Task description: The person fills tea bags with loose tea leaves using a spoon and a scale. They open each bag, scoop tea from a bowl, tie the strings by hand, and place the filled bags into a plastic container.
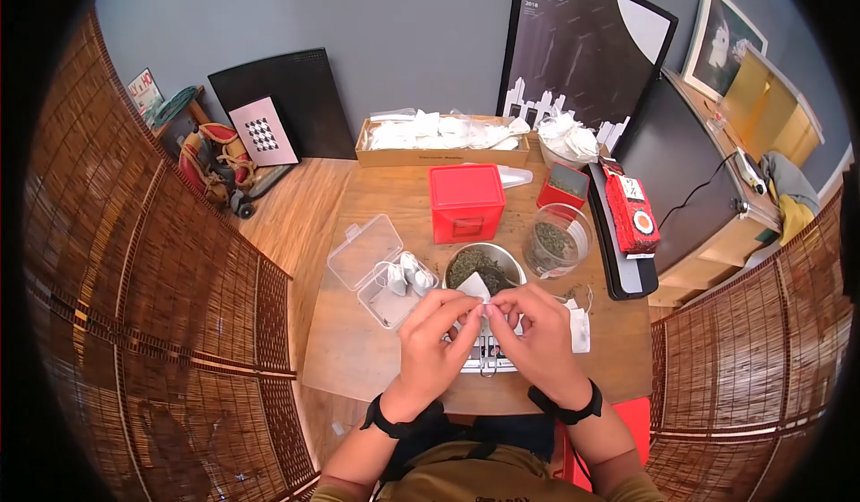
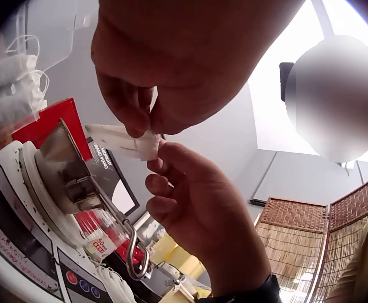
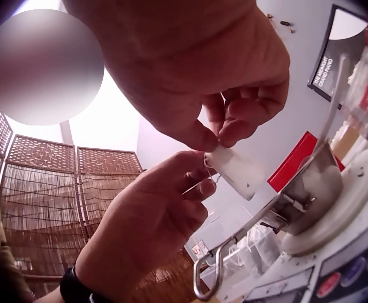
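Observation:
Both hands meet over the front of the table around a small white tea bag (image 1: 473,287). My left hand (image 1: 436,336) pinches its top edge with thumb and fingertips. Beside it, my right hand (image 1: 537,336) pinches the same edge, thumbs close together. A thin string (image 3: 210,172) loops at the pinched end in the right wrist view, and the bag (image 3: 239,175) slants downward from the fingers. Just beyond the hands, a metal pan (image 3: 323,189) with dark dry tea leaves (image 1: 482,265) sits on a white kitchen scale (image 2: 20,252); its wire handle (image 2: 135,252) points toward me.
Left of the pan lies an open clear box (image 1: 381,309) with several filled tea bags (image 1: 408,274). Behind stand a red tin (image 1: 466,202) and a cardboard box (image 1: 439,155) of white bags. A clear tub (image 1: 557,242) of leaves and a red packet (image 1: 632,211) are at right.

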`<action>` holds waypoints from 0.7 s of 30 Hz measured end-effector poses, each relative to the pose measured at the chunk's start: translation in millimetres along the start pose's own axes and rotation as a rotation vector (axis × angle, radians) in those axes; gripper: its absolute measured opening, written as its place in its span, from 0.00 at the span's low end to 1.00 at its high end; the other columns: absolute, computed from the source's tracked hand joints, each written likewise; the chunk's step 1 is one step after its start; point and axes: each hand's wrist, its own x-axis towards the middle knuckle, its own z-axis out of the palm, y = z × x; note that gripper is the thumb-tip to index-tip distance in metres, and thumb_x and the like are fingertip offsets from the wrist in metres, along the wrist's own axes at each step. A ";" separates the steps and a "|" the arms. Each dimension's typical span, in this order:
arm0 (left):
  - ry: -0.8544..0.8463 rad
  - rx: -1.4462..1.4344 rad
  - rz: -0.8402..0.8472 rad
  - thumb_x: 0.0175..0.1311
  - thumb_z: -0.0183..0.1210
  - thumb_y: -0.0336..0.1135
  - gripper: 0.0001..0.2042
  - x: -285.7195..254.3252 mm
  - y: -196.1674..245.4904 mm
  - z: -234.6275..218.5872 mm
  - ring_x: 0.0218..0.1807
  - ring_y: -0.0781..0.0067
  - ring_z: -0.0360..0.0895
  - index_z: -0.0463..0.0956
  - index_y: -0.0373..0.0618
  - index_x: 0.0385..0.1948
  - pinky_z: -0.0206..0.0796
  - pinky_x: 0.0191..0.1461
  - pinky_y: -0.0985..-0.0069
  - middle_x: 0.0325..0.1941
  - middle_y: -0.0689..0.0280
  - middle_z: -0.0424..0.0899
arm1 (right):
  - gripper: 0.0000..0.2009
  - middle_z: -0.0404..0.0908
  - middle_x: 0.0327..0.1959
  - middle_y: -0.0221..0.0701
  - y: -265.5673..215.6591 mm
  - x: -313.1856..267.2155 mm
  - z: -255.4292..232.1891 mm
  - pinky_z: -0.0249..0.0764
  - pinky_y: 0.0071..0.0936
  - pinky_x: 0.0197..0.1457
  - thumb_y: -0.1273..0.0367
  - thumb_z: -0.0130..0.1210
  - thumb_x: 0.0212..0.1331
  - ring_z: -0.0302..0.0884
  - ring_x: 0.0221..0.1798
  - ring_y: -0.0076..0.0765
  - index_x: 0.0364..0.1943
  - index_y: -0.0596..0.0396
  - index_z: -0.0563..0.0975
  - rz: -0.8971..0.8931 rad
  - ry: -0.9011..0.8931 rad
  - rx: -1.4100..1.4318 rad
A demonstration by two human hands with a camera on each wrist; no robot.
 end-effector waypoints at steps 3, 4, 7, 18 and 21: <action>0.029 -0.026 -0.054 0.69 0.71 0.21 0.11 -1.4 -1.9 -0.5 0.38 0.75 0.86 0.88 0.35 0.51 0.77 0.33 0.79 0.45 0.59 0.88 | 0.05 0.84 0.30 0.30 1.4 0.5 4.4 0.74 0.29 0.32 0.75 0.71 0.65 0.79 0.27 0.26 0.42 0.59 0.86 0.025 0.028 0.014; 0.070 -0.056 -0.128 0.68 0.71 0.21 0.14 -2.6 -1.9 0.0 0.39 0.75 0.86 0.88 0.36 0.54 0.78 0.34 0.79 0.46 0.60 0.88 | 0.04 0.85 0.29 0.30 0.6 0.4 4.9 0.72 0.28 0.30 0.75 0.72 0.65 0.79 0.27 0.24 0.40 0.59 0.86 0.086 0.047 0.040; 0.045 -0.137 -0.120 0.67 0.72 0.18 0.17 -12.4 1.1 -0.3 0.41 0.77 0.86 0.87 0.36 0.57 0.79 0.36 0.80 0.48 0.60 0.87 | 0.04 0.86 0.28 0.29 5.2 -2.1 7.2 0.69 0.25 0.28 0.74 0.73 0.65 0.79 0.27 0.20 0.37 0.59 0.87 0.193 0.071 0.091; 0.062 0.004 0.063 0.67 0.71 0.17 0.12 -16.8 -19.8 4.8 0.39 0.75 0.84 0.91 0.37 0.51 0.74 0.35 0.81 0.48 0.59 0.87 | 0.07 0.86 0.26 0.28 16.6 -6.2 13.0 0.66 0.22 0.26 0.72 0.74 0.66 0.77 0.26 0.16 0.34 0.59 0.87 0.276 0.066 0.156; 0.050 -0.065 -0.047 0.71 0.69 0.18 0.10 -19.9 -20.6 5.3 0.39 0.76 0.84 0.91 0.36 0.50 0.75 0.36 0.81 0.50 0.59 0.88 | 0.07 0.87 0.26 0.27 20.1 -8.5 16.4 0.66 0.21 0.26 0.72 0.74 0.67 0.78 0.26 0.15 0.36 0.60 0.87 0.270 0.074 0.253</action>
